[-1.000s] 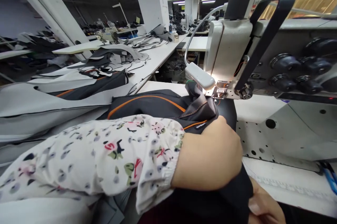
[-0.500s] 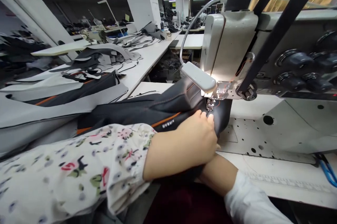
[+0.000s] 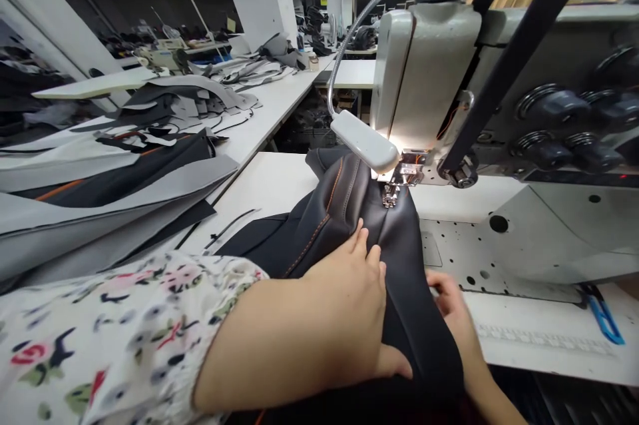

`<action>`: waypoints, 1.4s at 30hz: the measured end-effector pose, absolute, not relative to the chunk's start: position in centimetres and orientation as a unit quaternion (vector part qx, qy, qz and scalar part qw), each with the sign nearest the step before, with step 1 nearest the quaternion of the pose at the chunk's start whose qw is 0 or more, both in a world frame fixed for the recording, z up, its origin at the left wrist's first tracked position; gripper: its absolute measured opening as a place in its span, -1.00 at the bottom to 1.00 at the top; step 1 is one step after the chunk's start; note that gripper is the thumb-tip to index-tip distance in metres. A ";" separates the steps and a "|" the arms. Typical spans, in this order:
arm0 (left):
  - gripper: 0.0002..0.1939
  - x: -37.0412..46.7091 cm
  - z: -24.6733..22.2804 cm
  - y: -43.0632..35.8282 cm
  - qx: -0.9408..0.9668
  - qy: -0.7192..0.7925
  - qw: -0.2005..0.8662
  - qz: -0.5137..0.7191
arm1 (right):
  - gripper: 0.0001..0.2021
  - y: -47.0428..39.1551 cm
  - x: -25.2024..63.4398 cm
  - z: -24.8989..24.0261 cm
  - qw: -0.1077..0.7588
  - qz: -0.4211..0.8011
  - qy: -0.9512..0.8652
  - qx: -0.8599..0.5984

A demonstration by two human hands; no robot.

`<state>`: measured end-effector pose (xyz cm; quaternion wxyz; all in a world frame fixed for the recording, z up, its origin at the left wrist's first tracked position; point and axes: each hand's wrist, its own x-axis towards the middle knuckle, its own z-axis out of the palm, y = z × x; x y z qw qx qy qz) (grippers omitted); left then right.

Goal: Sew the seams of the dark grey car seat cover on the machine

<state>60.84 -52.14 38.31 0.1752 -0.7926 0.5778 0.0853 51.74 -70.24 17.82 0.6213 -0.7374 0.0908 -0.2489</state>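
A black car seat cover (image 3: 309, 238) with orange stitching lies bunched on the sewing machine bed, its far part under the presser foot (image 3: 390, 196). My left hand (image 3: 344, 305) rests flat on the cover just in front of the foot, fingers stretched forward and thumb spread to the right. At the cover's right edge, my right hand (image 3: 452, 305) has its fingers curled against the material and holds that edge; part of its grip is hidden. A seam runs from the foot toward me between the two hands. The sewing machine head (image 3: 424, 72) stands above the cover.
A small lamp (image 3: 367, 142) on a bendable neck lights the needle area. Blue-handled snips (image 3: 606, 318) and a clear ruler (image 3: 544, 338) lie at the right. Grey and black cut pieces (image 3: 100, 212) cover the left table. A dark lever (image 3: 514, 58) crosses the machine head.
My hands, close together before, are now apart: the left flat on the cover, the right at its right edge. The cover has been turned, and its AIRBAG label is out of sight.
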 end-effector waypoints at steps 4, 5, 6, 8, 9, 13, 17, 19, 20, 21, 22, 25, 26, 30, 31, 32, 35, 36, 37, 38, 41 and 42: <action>0.09 60.6 37.0 -51.4 -0.798 0.585 0.135 0.052 | -0.45 -73.0 54.9 19.8 0.323 -0.434 -0.068 -0.839; 0.11 60.5 36.8 -51.2 -0.799 0.587 0.125 0.038 | -0.51 -73.6 55.7 20.9 0.258 -0.421 -0.142 -0.858; 0.12 60.5 36.6 -51.0 -0.801 0.587 0.115 0.022 | -0.55 -74.2 56.3 22.2 0.212 -0.395 -0.214 -0.868; 0.15 60.4 36.4 -50.7 -0.803 0.589 0.086 0.001 | -0.54 -75.0 56.8 24.4 0.183 -0.349 -0.311 -0.865; 0.18 60.5 36.4 -50.6 -0.803 0.592 0.074 -0.001 | -0.53 -75.3 56.7 25.2 0.187 -0.336 -0.329 -0.863; 0.24 61.0 36.3 -50.9 -0.798 0.596 0.067 0.055 | -0.51 -75.7 55.6 25.9 0.213 -0.327 -0.287 -0.875; 0.04 61.5 36.2 -51.4 -0.807 0.578 0.074 0.097 | -0.51 -75.6 55.5 25.5 0.211 -0.338 -0.270 -0.877; -0.02 61.7 36.2 -51.3 -0.808 0.580 0.065 0.083 | -0.50 -75.6 55.8 25.7 0.209 -0.340 -0.268 -0.877; 0.00 61.7 36.3 -51.3 -0.809 0.581 0.058 0.072 | -0.51 -75.7 56.0 25.9 0.208 -0.342 -0.266 -0.877; 0.06 61.8 36.3 -51.2 -0.811 0.579 0.050 0.060 | -0.51 -75.8 56.2 26.0 0.207 -0.344 -0.265 -0.877; 0.12 61.9 36.4 -51.1 -0.815 0.576 0.043 0.050 | -0.52 -75.9 56.4 26.2 0.205 -0.346 -0.264 -0.877; 0.21 62.5 36.9 -51.0 -0.826 0.562 0.031 0.031 | -0.56 -76.2 57.1 26.5 0.194 -0.350 -0.268 -0.876; 0.22 62.8 37.1 -51.1 -0.829 0.558 0.029 0.032 | -0.57 -76.3 57.4 26.5 0.189 -0.351 -0.269 -0.877; 0.20 64.3 37.8 -51.7 -0.836 0.541 0.040 0.085 | -0.56 -76.5 58.2 26.6 0.180 -0.351 -0.261 -0.881; 0.20 64.7 37.8 -51.8 -0.837 0.536 0.041 0.100 | -0.56 -76.5 58.4 26.7 0.180 -0.354 -0.257 -0.881; 0.19 65.0 37.8 -51.8 -0.839 0.531 0.039 0.109 | -0.56 -76.5 58.6 26.7 0.179 -0.358 -0.253 -0.881; 0.16 66.1 37.4 -51.7 -0.846 0.523 0.007 0.100 | -0.58 -76.6 59.2 26.8 0.171 -0.369 -0.249 -0.879; 0.13 66.5 37.2 -51.5 -0.847 0.523 -0.006 0.097 | -0.59 -76.6 59.4 26.8 0.168 -0.374 -0.251 -0.877; 0.10 66.8 37.0 -51.3 -0.846 0.524 -0.016 0.097 | -0.59 -76.6 59.6 26.7 0.165 -0.378 -0.252 -0.875; 0.07 67.1 36.9 -51.2 -0.844 0.526 -0.026 0.100 | -0.59 -76.6 59.8 26.7 0.163 -0.381 -0.253 -0.874; 0.01 68.1 36.4 -50.8 -0.839 0.530 -0.059 0.112 | -0.58 -76.7 60.5 26.5 0.157 -0.387 -0.252 -0.873; 0.00 68.3 36.3 -50.7 -0.838 0.529 -0.070 0.116 | -0.58 -76.8 60.7 26.5 0.155 -0.389 -0.251 -0.873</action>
